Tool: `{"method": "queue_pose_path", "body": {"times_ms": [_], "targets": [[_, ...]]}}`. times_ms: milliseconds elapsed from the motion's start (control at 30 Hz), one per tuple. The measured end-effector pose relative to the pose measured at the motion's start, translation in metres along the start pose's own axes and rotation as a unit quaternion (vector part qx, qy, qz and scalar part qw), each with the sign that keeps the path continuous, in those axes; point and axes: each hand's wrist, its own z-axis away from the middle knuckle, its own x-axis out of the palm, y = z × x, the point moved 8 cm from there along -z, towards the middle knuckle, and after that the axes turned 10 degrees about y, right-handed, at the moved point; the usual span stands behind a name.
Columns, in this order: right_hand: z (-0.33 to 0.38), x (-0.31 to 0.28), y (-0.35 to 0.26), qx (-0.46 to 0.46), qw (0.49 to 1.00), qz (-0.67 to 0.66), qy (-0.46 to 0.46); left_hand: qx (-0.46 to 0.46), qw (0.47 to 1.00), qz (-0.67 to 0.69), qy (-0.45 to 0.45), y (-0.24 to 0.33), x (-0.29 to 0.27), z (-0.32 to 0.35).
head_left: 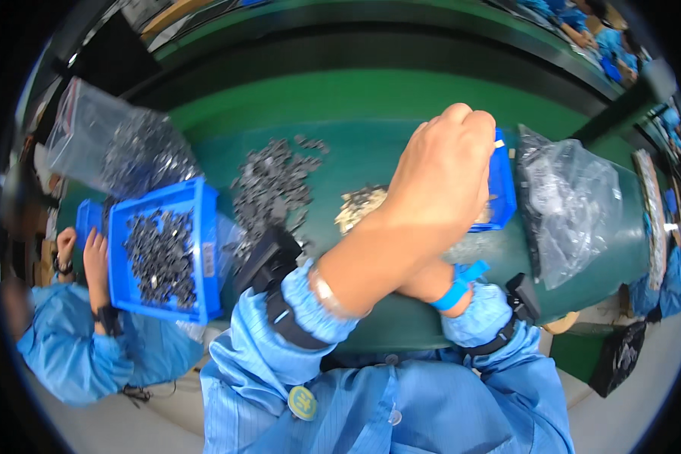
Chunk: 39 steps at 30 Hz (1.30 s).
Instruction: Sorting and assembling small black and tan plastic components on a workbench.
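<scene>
We see a small blue tray on the green table, mostly hidden behind our left hand, with only its right wall and a corner showing. The left hand is raised in front of it, fingers curled into a loose fist; we cannot tell whether it grips anything. The right hand lies under the left forearm, hidden, so we cannot tell its state. Left of the small blue tray lies a little heap of pale parts, then a spread of dark grey parts. Further left, a larger blue bin holds dark parts. Right of the small blue tray sits a crumpled clear plastic bag.
</scene>
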Motion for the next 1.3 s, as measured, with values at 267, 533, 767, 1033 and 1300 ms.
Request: {"method": "queue_pose_path", "body": {"times_ms": [267,533,767,1033,1300], "targets": [[0.004,0.002,0.007,-0.082,0.994,0.071,0.019,-0.044,0.985,-0.044,-0.163,-0.035,0.064,0.009],[-0.002,0.013,0.016,-0.133,0.966,0.218,-0.038,-0.248,0.962,0.081,0.074,-0.053,-0.1,0.047],[-0.006,0.034,0.007,-0.16,0.957,0.234,-0.058,-0.362,0.923,0.081,0.1,-0.065,-0.155,0.143],[-0.006,0.051,-0.008,-0.218,0.915,0.322,-0.104,-0.38,0.921,0.048,0.072,-0.077,-0.146,0.171],[-0.008,0.032,-0.015,-0.221,0.939,0.249,-0.09,-0.298,0.951,-0.084,-0.003,-0.069,-0.116,0.194]]}}
